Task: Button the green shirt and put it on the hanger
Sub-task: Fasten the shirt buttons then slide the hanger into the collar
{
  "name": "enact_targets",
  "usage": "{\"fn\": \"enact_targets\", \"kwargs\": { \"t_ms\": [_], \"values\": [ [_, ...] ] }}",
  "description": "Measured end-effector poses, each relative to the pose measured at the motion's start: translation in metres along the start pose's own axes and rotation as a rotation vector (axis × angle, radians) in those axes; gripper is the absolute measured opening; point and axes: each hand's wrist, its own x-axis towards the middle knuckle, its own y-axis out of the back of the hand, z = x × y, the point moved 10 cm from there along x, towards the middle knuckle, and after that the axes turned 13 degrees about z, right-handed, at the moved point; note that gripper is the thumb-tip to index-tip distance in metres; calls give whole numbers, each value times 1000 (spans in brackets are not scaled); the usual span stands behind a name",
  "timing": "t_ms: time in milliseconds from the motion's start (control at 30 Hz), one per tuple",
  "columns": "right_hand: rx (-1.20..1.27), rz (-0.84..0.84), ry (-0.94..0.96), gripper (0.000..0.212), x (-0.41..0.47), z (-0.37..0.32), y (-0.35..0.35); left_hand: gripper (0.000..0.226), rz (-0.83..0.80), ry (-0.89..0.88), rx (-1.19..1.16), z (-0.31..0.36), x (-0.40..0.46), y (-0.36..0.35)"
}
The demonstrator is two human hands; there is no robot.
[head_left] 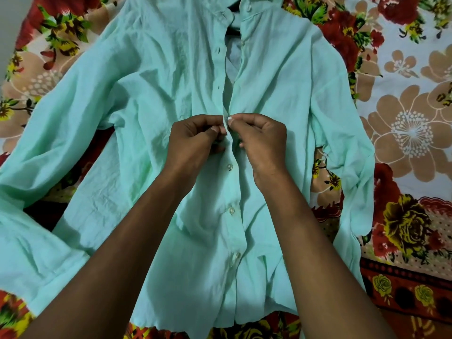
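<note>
- Across most of the frame, from the collar at the top centre to the hem at the bottom, your pale mint-green thin woven shirt lies face up and spread out on a bed covered by a red, yellow and beige floral bedspread.
- At the centre of the frame your left hand has its fingers curled, pinching the buttonhole edge of the placket.
- Your right hand meets it from the other side, thumb and forefinger pinched on the button edge; the button itself is hidden between your fingertips.
- Below your hands, three small pearly buttons look fastened down the lower centre; above them the placket gapes open toward the collar, with empty buttonholes on the left panel.
- This cloth looks light, limp and creased, so it will likely bunch and slide rather than hold shape; you would do best to grip close to each buttonhole and keep the two edges taut.
- For hanging, I judge the shoulders or collar the best hold, since the body will sag.
- No hanger shows in view.
</note>
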Motion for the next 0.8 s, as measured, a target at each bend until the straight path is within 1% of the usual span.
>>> {"fn": "enact_targets", "kwargs": {
  "t_ms": [200, 367, 467, 600, 700, 800],
  "values": [
    [-100, -90, 62, 7, 3, -9, -6, 9, 51, -44, 36, 6, 4, 5],
    [-120, -199, 153, 9, 0, -18, -13, 14, 79, -6, 91, 7, 7, 2],
    [-135, -143, 185, 11, 4, -15, -11, 14, 55, 47, 86, 4, 9, 0],
    [-98, -87, 132, 14, 7, -2, -14, 7, 70, 155, 76, -1, 11, -1],
    [-74, -59, 110, 13, 6, 1, -16, 11, 61, 230, 35, -3, 12, -2],
    [-73, -45, 104, 12, 5, 1, -18, 14, 50, 267, 47, -3, 12, -1]
  ]
}}
